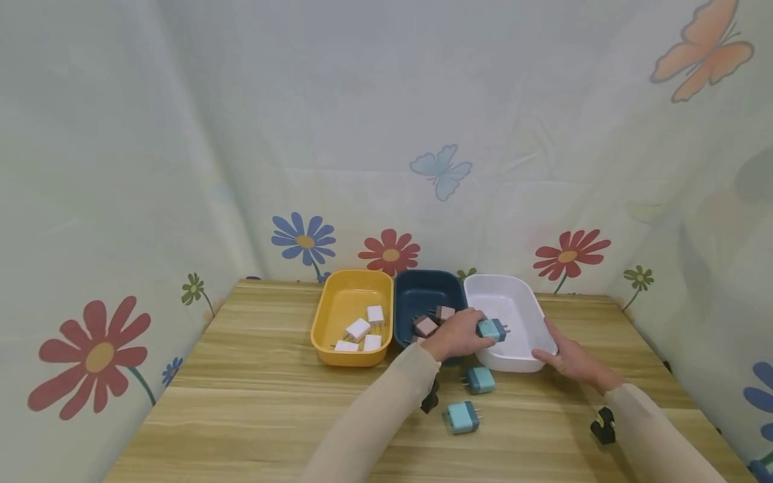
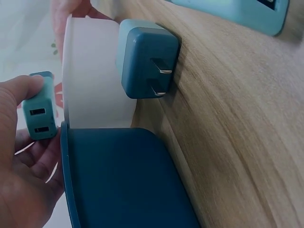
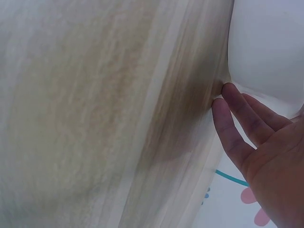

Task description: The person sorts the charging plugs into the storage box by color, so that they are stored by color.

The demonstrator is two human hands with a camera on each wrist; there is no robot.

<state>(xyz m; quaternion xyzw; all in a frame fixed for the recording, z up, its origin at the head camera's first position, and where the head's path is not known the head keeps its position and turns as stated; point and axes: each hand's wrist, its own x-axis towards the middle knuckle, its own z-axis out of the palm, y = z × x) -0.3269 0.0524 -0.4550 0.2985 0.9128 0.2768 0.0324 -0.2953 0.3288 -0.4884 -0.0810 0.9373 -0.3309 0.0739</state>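
Observation:
My left hand (image 1: 460,333) pinches a teal charger plug (image 1: 492,329) between thumb and fingers, above the near left part of the white bin (image 1: 510,295). In the left wrist view, two ports show on that held plug (image 2: 40,114). My right hand (image 1: 574,361) holds the white bin at its near right corner; the fingers (image 3: 242,114) lie along its outer wall in the right wrist view. Two more teal charger plugs lie on the table before the bins, one (image 1: 481,380) close to the white bin and one (image 1: 463,417) nearer me.
The dark blue bin (image 1: 430,278) holds several pink-and-brown plugs (image 1: 425,326), partly hidden by my left hand. Left of it, touching, stands a yellow bin (image 1: 338,295) with several white plugs (image 1: 358,329). A flowered cloth (image 1: 362,168) hangs behind the wooden table (image 1: 253,402).

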